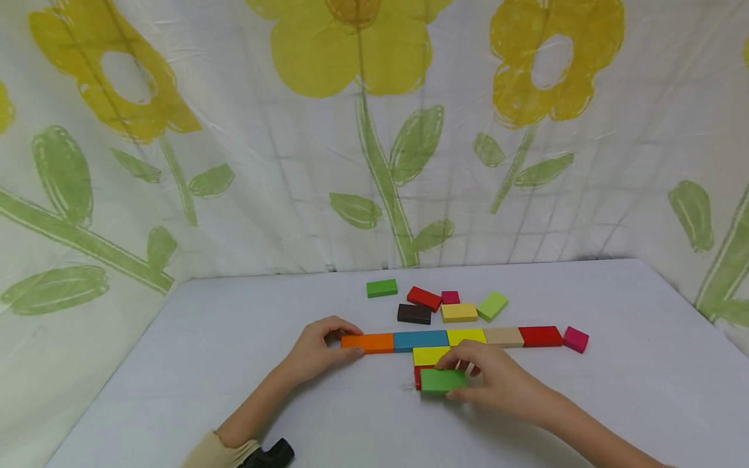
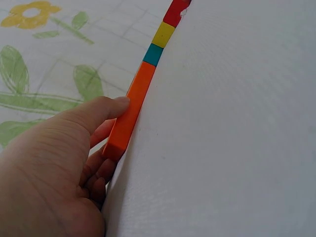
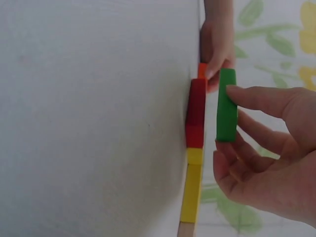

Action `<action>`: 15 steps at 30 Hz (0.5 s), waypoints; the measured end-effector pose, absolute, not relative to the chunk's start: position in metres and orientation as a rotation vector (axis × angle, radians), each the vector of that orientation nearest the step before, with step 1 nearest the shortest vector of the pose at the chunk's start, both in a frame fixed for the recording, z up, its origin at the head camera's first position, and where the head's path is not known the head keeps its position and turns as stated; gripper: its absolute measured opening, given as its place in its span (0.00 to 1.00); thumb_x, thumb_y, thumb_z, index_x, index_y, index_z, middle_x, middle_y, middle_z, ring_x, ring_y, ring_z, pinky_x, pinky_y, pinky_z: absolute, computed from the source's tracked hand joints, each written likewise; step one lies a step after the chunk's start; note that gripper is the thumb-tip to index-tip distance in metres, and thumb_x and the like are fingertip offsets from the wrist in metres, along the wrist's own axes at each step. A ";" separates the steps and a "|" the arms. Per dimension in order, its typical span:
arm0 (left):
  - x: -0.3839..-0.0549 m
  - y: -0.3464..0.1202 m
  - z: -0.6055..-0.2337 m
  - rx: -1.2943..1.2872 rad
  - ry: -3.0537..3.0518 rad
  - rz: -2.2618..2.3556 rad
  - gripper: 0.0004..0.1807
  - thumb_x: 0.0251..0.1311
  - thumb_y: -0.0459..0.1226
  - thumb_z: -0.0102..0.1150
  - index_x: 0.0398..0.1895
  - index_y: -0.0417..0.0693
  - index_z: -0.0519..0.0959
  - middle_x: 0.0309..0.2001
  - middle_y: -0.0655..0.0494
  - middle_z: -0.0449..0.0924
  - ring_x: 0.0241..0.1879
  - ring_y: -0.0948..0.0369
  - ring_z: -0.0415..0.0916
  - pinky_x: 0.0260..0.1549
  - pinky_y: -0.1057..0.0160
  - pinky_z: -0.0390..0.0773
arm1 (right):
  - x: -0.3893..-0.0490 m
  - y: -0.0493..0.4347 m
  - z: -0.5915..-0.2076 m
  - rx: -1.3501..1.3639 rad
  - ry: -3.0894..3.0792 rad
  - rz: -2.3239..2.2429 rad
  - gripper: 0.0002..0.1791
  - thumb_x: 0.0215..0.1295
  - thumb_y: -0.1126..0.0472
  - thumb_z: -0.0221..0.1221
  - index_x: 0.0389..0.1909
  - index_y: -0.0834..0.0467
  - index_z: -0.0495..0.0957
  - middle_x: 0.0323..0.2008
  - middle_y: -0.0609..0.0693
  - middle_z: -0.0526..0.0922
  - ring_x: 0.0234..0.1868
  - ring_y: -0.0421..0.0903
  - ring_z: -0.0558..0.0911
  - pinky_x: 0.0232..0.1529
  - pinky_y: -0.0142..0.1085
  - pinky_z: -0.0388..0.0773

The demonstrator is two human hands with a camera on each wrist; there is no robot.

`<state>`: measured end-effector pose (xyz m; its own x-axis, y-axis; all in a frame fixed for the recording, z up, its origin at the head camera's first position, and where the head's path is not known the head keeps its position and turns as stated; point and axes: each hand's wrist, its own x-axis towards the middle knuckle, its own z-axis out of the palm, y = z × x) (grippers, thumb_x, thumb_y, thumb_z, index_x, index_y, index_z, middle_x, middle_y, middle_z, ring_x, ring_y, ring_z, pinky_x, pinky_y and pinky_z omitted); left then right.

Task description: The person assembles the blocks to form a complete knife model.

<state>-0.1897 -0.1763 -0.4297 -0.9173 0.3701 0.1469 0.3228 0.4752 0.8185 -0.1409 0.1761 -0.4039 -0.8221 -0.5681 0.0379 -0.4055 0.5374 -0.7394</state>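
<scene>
At the left end of a row of flat blocks, my left hand (image 1: pixel 320 348) pinches the orange block (image 2: pixel 129 111) between thumb and fingers. Rightward from it run a blue block (image 1: pixel 420 341), a yellow block (image 1: pixel 466 336), a beige block (image 1: pixel 504 337) and a red block (image 1: pixel 541 336). In front of the row lies a second yellow block (image 1: pixel 429 355), with another red block (image 3: pixel 196 106) nearer to me. My right hand (image 1: pixel 494 377) holds a green block (image 3: pixel 226 106) by its edges, raised over that red block and partly covering it in the head view.
A magenta block (image 1: pixel 576 339) sits at the row's right end. Behind the row lie loose blocks: black (image 1: pixel 414 314), red (image 1: pixel 424 298), magenta (image 1: pixel 450 297), yellow (image 1: pixel 459 312), light green (image 1: pixel 492 305) and green (image 1: pixel 382 288). A flowered curtain (image 1: pixel 292 195) hangs behind the white table (image 1: pixel 234 325).
</scene>
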 end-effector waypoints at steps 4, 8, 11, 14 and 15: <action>-0.189 -0.176 -0.430 0.616 2.648 1.463 0.14 0.60 0.39 0.77 0.48 0.48 0.89 0.46 0.55 0.87 0.44 0.60 0.76 0.47 0.66 0.78 | -0.159 0.186 -0.448 -0.842 2.551 -1.147 0.22 0.60 0.44 0.76 0.54 0.39 0.84 0.48 0.35 0.84 0.48 0.40 0.80 0.45 0.32 0.83; -0.189 -0.176 -0.430 0.609 2.652 1.456 0.14 0.60 0.39 0.77 0.48 0.48 0.89 0.46 0.55 0.87 0.44 0.59 0.76 0.47 0.66 0.77 | -0.160 0.185 -0.457 -0.821 2.532 -1.149 0.22 0.59 0.42 0.77 0.54 0.37 0.85 0.48 0.33 0.83 0.49 0.38 0.80 0.46 0.31 0.82; -0.189 -0.176 -0.429 0.603 2.655 1.452 0.14 0.60 0.39 0.77 0.48 0.49 0.89 0.46 0.55 0.87 0.44 0.59 0.76 0.47 0.66 0.77 | -0.155 0.182 -0.450 -0.807 2.530 -1.143 0.22 0.58 0.43 0.77 0.53 0.38 0.85 0.47 0.34 0.83 0.48 0.37 0.79 0.45 0.30 0.82; -0.190 -0.176 -0.429 0.602 2.654 1.454 0.14 0.60 0.39 0.77 0.48 0.48 0.89 0.46 0.55 0.87 0.44 0.59 0.76 0.47 0.66 0.77 | -0.148 0.178 -0.438 -0.832 2.534 -1.146 0.22 0.59 0.45 0.77 0.54 0.42 0.86 0.46 0.37 0.82 0.45 0.38 0.78 0.42 0.30 0.82; -0.190 -0.176 -0.429 0.601 2.652 1.455 0.14 0.60 0.39 0.77 0.48 0.48 0.89 0.46 0.55 0.87 0.44 0.59 0.76 0.47 0.66 0.77 | -0.146 0.178 -0.436 -0.837 2.540 -1.143 0.22 0.60 0.45 0.76 0.53 0.43 0.86 0.45 0.37 0.81 0.45 0.38 0.78 0.42 0.30 0.82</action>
<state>-0.1897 -0.1758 -0.4290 -0.9224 0.3619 0.1346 0.3080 0.4793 0.8219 -0.1465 0.1778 -0.4365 -0.8094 -0.5869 0.0213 -0.4051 0.5316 -0.7439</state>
